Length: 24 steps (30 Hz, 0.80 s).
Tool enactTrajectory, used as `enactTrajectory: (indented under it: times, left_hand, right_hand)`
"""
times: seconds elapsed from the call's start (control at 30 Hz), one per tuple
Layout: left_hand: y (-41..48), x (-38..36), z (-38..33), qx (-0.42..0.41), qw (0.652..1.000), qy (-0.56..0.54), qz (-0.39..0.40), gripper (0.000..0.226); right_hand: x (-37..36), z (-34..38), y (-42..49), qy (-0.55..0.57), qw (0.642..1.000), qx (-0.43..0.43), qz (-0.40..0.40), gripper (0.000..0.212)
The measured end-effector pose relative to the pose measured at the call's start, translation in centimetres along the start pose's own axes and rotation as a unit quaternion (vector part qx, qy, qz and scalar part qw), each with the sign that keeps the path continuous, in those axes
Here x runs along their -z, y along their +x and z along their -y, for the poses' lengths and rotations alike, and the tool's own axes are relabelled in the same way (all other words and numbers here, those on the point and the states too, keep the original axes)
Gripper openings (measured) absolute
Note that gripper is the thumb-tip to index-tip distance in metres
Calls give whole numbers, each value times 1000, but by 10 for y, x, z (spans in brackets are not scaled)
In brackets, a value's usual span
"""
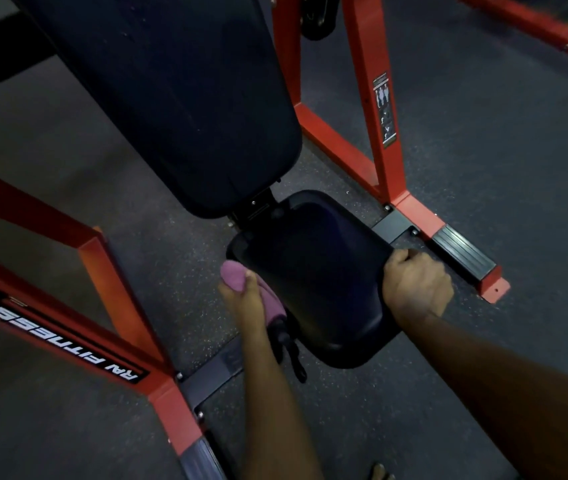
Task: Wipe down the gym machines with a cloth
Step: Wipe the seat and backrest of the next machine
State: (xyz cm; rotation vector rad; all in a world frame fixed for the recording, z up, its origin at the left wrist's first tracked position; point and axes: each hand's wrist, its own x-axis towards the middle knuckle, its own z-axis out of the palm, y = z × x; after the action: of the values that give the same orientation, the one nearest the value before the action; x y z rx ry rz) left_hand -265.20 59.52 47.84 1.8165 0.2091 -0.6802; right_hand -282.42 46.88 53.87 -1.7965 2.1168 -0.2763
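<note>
Left hand (245, 301) grips pink cloth (233, 279) at left edge of seat (313, 271); unwiped top lies rightward. Right hand (415, 284) curls round opposite edge.

Gym: you face a red steel machine frame (376, 109), black padded seat (313, 271), backrest (178, 98), speckled rubber floor (483, 150).

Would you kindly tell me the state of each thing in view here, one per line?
cloth: bunched, held in the left hand at the seat pad's left edge.
seat pad: roughly level, gripped at its right edge.
right hand: fingers curled over the seat pad's right edge.
back pad: inclined, untouched.
red frame: standing on the floor, untouched.
</note>
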Motion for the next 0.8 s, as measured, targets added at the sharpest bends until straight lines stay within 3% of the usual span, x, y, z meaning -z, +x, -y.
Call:
enactTrajectory:
  times: [0.1, 0.2, 0.3, 0.43, 0.5, 0.67, 0.7, 0.8]
  left_hand:
    - [56, -7, -26, -6, 1000, 11, -8, 57]
    - [94, -13, -19, -30, 1000, 3, 3, 67]
    - [41, -3, -25, -22, 1000, -4, -10, 52]
    - [-43, -1, 2, 27, 998, -22, -50, 64]
    - [-69, -3, 10, 31, 999, -27, -25, 63]
    - [-19, -3, -10, 39, 999, 26, -19, 57]
    - [-1, -3, -17, 40, 998, 38, -24, 53]
    - [34, -7, -32, 19, 999, 42, -27, 13]
  right_hand:
    - [-6, -4, 4, 4, 1000, -4, -2, 46]
    - [-9, -5, 7, 6, 1000, -5, -1, 47]
    - [-7, -3, 6, -2, 1000, -1, 1, 47]
    - [-5, -1, 4, -3, 1000, 4, 2, 48]
    - [-3, -1, 3, -2, 1000, 3, 7, 47]
    - [-2, -1, 2, -1, 1000, 7, 3, 46]
    - [-3, -2, 3, -3, 1000, 6, 0, 47]
    - [-6, -1, 3, 2, 1000, 5, 0, 49]
